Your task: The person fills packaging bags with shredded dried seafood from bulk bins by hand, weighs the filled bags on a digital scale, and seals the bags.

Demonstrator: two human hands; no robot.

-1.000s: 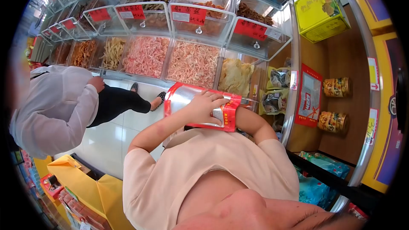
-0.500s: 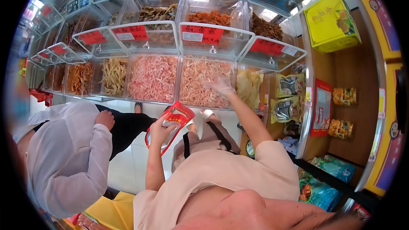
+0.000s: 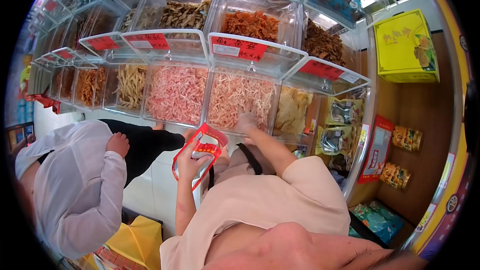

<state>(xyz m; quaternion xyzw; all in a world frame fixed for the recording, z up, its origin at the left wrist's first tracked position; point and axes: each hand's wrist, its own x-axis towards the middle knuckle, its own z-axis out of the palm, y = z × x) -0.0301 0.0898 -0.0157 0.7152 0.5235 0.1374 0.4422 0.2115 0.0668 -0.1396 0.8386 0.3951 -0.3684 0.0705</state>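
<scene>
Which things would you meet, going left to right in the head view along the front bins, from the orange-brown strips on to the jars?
Orange-brown strips, pale yellow strips, pink shreds, paler pink shreds with the right hand at them, flat yellowish sheets, plastic packets, red-edged packet, jars.

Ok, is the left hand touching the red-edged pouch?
Touching: the head view shows the left hand gripping the red-edged pouch, fingers across it.
</scene>
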